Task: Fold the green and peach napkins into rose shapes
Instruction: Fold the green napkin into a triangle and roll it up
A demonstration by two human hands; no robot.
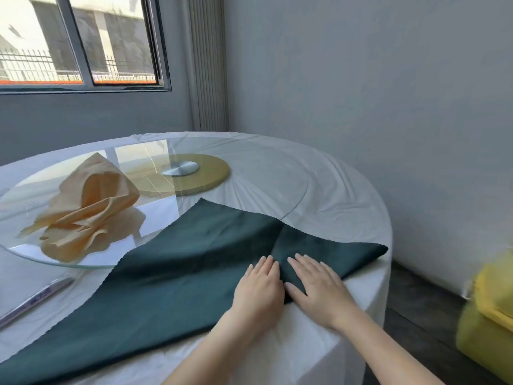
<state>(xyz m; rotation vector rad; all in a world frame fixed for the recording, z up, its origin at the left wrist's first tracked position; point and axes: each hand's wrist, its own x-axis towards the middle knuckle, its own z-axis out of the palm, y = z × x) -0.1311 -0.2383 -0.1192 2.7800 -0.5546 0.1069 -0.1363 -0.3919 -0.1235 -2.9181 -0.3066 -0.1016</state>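
Crease-setting, seemingly: we are pressing our open left hand point(259, 284) and open right hand point(316, 282) flat on the dark green cloth napkin point(180, 273).

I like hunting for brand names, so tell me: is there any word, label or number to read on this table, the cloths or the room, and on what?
No text here can be read.
Flat silvery strip on the table's left side: a bluish mark, too blurred to read.
Dark green cloth napkin, crumpled peach cloth napkin, white tablecloth: no print shows.
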